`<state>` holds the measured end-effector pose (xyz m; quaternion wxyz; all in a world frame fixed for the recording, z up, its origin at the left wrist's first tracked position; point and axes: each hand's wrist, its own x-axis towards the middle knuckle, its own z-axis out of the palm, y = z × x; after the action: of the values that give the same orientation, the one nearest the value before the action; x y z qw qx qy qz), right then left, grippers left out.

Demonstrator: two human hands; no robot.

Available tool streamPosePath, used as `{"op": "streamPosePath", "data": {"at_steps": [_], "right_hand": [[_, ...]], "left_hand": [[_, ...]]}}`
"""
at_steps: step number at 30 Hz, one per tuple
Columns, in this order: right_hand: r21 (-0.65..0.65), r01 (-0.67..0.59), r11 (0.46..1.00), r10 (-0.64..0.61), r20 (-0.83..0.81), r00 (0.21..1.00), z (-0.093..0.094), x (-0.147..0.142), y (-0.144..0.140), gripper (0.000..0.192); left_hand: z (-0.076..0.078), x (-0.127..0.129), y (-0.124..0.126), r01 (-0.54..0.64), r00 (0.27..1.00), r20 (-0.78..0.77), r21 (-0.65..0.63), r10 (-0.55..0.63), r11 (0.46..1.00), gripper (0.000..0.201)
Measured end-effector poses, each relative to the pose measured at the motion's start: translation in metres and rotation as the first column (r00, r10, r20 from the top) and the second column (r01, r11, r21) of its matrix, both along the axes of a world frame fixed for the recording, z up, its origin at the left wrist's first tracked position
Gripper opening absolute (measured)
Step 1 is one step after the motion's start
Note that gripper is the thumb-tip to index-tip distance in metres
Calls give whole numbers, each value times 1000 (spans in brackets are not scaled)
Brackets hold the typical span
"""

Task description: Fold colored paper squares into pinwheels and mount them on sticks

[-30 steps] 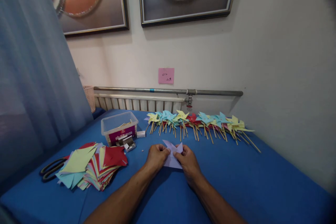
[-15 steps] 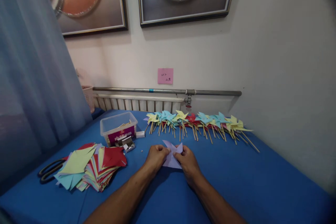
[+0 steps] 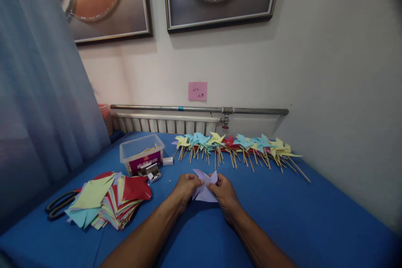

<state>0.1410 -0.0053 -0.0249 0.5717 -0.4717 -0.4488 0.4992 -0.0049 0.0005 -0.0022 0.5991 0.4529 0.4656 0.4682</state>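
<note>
A lilac paper pinwheel (image 3: 204,194) is held between both hands, low over the blue-covered table. Its corners are partly folded in, and two pointed tips stick up at the top. My left hand (image 3: 187,186) pinches its left side, thumb near the centre. On the right side, my right hand (image 3: 222,188) is closed on the paper, its thumb also reaching toward the middle. No stick shows on this pinwheel. Whether a pin sits at its centre is too small to tell.
Finished pinwheels (image 3: 245,142) on sticks lie in a row at the back. At left are a clear plastic tub (image 3: 141,146) with sticks, small open boxes (image 3: 153,173), a stack of coloured paper (image 3: 122,199) and black-handled scissors (image 3: 59,205). A radiator (image 3: 166,124) stands behind.
The lilac paper has been folded in slightly more at the centre, and its upper tips have shifted a little. Both hands keep their grip in nearly the same place.
</note>
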Motion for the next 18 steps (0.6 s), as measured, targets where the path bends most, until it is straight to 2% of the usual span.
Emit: {"op": "streamPosePath", "data": {"at_steps": [4, 7, 18], "right_hand": [[-21, -2, 1000, 0, -69, 998, -2, 3, 2, 37], [-24, -4, 1000, 2, -55, 998, -1, 4, 1, 35], [-25, -2, 1000, 2, 15, 1000, -2, 4, 1, 35]], "left_hand": [[1, 1, 0, -14, 997, -69, 12, 15, 1000, 27], [0, 2, 0, -27, 990, -137, 37, 32, 999, 28], [-2, 6, 0, -70, 984, -157, 61, 79, 996, 28]]}}
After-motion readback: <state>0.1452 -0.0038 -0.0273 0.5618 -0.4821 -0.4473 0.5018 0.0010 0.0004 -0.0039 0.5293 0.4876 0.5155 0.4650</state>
